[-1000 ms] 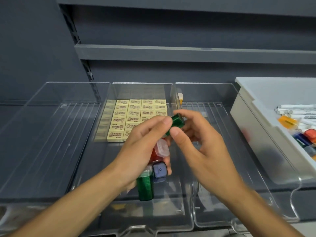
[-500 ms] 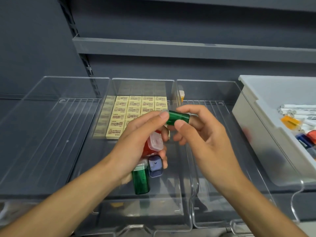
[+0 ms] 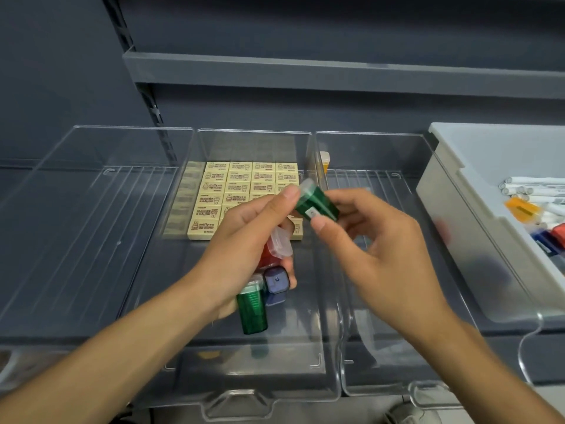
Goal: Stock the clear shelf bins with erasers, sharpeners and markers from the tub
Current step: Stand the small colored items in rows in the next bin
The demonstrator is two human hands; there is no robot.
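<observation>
Item 1: left hand (image 3: 244, 249), over the middle bin (image 3: 290, 347). We noted its fingers curled round three pieces: a red sharpener (image 3: 276, 249) with a clear cap, a blue sharpener (image 3: 276, 286) below it, and a second green sharpener (image 3: 252, 310) hanging lowest. Its raised fingertip touched the capped end of item 2.

Item 2: green sharpener (image 3: 318, 203), tilted, held in the air above the wall between the middle bin and the right bin (image 3: 367, 154). We saw the right hand (image 3: 376, 255) pinching it between thumb and curled fingers.

Item 3: erasers (image 3: 232, 191), cream, printed, lying flat in neat rows across the far half of the middle bin; the nearest rows were partly hidden by the hands.

Item 4: orange sharpener (image 3: 324, 160), upright in the far left corner of the right bin.

Item 5: left bin (image 3: 76, 240), clear, beside the middle bin.

Item 6: tub (image 3: 458, 191), grey, at the right edge of the shelf, just beside the right bin. We listed white markers (image 3: 538, 182) inside it, with orange, blue and red pieces near them.
</observation>
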